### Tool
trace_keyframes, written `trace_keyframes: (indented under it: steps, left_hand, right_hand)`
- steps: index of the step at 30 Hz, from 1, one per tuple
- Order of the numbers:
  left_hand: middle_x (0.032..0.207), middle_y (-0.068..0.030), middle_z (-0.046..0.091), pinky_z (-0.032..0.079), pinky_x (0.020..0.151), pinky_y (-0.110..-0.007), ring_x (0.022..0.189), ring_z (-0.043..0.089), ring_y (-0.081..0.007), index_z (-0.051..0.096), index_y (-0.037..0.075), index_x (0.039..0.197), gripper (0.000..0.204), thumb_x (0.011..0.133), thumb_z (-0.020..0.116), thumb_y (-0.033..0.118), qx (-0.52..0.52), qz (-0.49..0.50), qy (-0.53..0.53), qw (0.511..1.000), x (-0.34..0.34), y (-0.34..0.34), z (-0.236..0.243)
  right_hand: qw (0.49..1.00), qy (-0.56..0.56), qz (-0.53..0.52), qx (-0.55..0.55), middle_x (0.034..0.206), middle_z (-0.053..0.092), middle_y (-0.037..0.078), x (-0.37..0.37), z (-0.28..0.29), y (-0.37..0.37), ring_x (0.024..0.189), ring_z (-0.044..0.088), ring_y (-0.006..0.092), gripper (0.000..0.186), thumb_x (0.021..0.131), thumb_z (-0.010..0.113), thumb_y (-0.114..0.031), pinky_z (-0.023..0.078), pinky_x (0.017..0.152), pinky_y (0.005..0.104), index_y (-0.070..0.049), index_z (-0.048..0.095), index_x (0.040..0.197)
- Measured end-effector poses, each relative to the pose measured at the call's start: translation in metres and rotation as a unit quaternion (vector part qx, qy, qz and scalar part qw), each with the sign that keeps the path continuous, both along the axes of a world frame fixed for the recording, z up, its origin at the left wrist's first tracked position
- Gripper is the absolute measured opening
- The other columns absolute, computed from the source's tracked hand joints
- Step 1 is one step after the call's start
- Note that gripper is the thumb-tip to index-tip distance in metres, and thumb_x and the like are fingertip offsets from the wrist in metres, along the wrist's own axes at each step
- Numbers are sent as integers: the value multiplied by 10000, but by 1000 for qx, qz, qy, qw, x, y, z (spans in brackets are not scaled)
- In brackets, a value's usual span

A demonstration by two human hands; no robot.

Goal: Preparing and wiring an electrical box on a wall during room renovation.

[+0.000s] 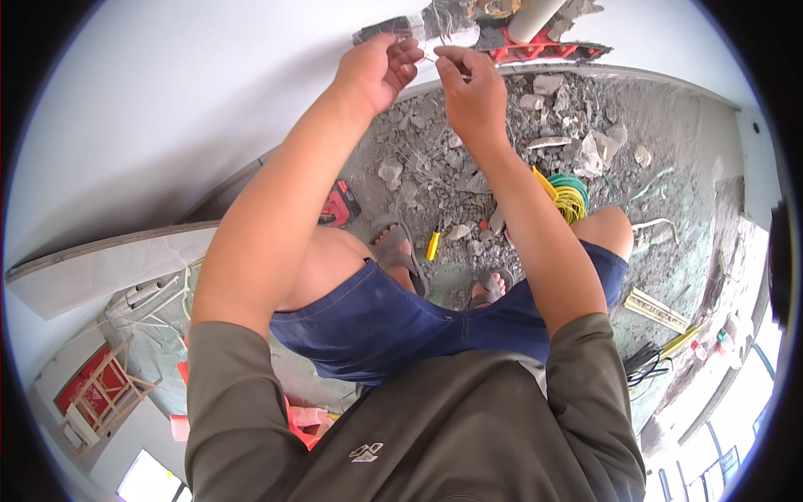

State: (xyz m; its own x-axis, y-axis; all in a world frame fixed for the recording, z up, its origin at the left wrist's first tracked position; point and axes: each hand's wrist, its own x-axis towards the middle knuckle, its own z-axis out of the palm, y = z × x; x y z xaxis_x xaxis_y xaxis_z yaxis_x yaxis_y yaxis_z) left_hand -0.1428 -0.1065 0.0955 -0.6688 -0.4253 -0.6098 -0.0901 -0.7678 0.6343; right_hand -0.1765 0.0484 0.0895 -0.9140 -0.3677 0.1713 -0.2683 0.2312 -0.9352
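Both of my arms reach up to a broken opening at the foot of the white wall. My left hand [381, 74] has its fingers curled beside a dark box [385, 30] set in the wall; what its fingertips hold, if anything, is too small to make out. Close by, my right hand [475, 96] pinches the end of a thin wire [429, 58] between thumb and forefinger. Several loose wires [443, 23] hang from the opening just above my hands.
Rubble [435, 159] covers the floor below the wall. A red plastic strip [539, 52] and a white pipe [535, 18] are right of the opening. Near my feet lie a yellow-handled screwdriver [432, 245], a red tool [337, 206] and yellow-green wire coils [570, 199].
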Motion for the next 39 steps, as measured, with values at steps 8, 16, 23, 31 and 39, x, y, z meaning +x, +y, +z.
trace_keyframes:
  steps: [8,16,23,31,39]
  left_hand:
    - [800,-74,571,434,507,-279,649,549,-179,547,17,961,184,1033,475,171,18,-54,13,998,9,-15,-12]
    - [738,-2,540,386,482,-239,626,511,-116,549,85,899,215,1053,430,175,10,-80,21,997,20,-17,-1]
    - [748,-11,543,395,490,-248,647,523,-132,534,81,893,222,1056,403,154,13,-66,3,998,19,-11,10]
    - [790,-38,607,466,547,-262,681,574,-158,580,51,928,220,1036,465,204,49,-45,36,997,29,-21,-4]
    - [780,-38,608,476,547,-277,673,583,-158,585,51,921,196,1018,503,200,22,26,-4,999,19,1,14]
  right_hand:
    - [993,63,75,67,1063,681,141,-20,14,-15,954,644,294,276,920,626,-213,501,865,406,-70,705,1143]
    - [992,64,87,59,902,714,171,-23,7,-41,862,678,353,211,915,630,-199,520,755,434,-29,738,978]
    - [998,-5,36,56,739,683,172,-28,24,-48,678,663,333,212,870,634,-213,512,646,433,-27,732,836]
    - [999,30,-2,-42,744,671,182,-13,6,-46,647,646,349,213,860,639,-209,501,623,434,-10,695,806]
    - [998,-46,40,15,754,673,198,-22,20,-38,693,666,356,205,863,643,-200,512,647,426,-9,715,839]
